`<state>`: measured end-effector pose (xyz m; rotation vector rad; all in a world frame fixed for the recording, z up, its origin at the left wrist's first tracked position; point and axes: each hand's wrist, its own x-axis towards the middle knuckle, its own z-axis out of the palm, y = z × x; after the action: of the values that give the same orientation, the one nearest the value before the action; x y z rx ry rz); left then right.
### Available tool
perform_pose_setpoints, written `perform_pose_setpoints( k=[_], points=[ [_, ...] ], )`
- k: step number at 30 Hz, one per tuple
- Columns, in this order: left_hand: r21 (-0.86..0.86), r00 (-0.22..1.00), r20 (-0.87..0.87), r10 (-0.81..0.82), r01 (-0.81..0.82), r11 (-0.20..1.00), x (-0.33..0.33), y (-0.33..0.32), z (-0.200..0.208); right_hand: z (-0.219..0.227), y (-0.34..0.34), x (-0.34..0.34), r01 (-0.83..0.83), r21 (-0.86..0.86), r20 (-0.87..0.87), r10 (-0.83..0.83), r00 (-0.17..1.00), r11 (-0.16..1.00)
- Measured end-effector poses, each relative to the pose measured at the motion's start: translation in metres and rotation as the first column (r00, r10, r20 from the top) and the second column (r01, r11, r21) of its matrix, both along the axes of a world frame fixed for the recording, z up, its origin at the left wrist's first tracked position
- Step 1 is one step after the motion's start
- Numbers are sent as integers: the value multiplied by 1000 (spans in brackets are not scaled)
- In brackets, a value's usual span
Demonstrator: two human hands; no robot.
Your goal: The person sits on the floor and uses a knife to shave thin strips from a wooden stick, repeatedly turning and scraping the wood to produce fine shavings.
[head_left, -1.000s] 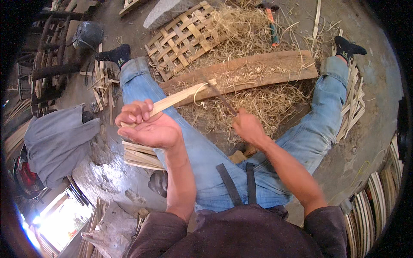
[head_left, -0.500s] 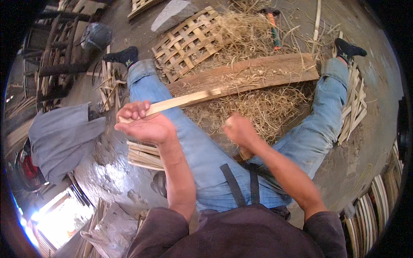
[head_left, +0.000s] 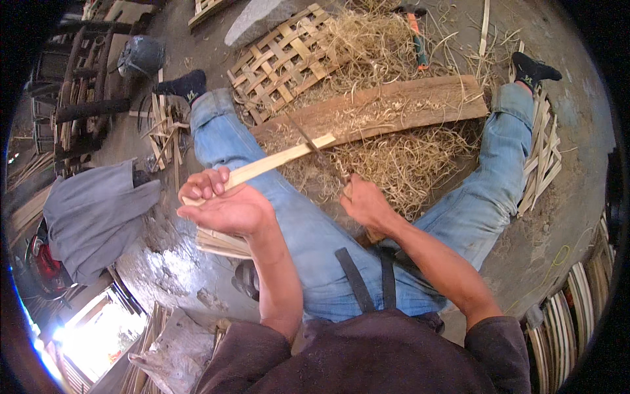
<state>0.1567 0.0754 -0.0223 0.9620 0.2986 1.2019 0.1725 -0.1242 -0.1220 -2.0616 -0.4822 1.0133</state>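
Palm up, my left hand (head_left: 230, 202) has its fingers curled round one end of a pale bamboo strip (head_left: 272, 159). The strip slants away to the right, over my left thigh. My right hand (head_left: 367, 202) is closed on the handle of a knife (head_left: 315, 148). Its long thin blade points up and left and crosses the strip near the far end. Most of the handle is hidden in my fist. Beyond the strip's tip lies a wooden plank (head_left: 394, 110) sprinkled with shavings.
Curly shavings (head_left: 407, 164) lie heaped between my legs. A woven bamboo panel (head_left: 282, 62) and an orange-and-green handled hammer (head_left: 417, 41) are past the plank. Bundles of strips (head_left: 541, 154) lie outside my right leg. A grey cloth (head_left: 98, 217) hangs at the left.
The knife blade, blurred before, now shows plainly across the strip, its angle changed. My left hand still grips the strip in nearly the same place.
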Motion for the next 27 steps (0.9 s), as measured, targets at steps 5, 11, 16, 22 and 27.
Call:
perform_pose_setpoints(
  k=[5, 11, 16, 22, 27],
  points=[
    [13, 1000, -15, -14, 14, 1000, 4, -5, -3, 0, -12, 3, -56, 78, 9, 56, 998, 995],
    [4, 1000, -6, -9, 9, 1000, -2, 3, -6, -39, -16, 4, -45, -35, 51, 47, 998, 998],
    [-30, 1000, 8, 14, -13, 999, 0, 4, -7, -62, -25, 12, 21, -89, 103, -12, 995, 996],
    [98, 1000, -12, 24, -23, 995, -7, -7, 16, -49, -32, 23, -21, -88, 182, 37, 983, 996],
    [177, 981, 183, -62, 30, 984, -16, -4, 33, -44, -32, 14, 221, -51, 48, -218, 975, 974]
  ],
)
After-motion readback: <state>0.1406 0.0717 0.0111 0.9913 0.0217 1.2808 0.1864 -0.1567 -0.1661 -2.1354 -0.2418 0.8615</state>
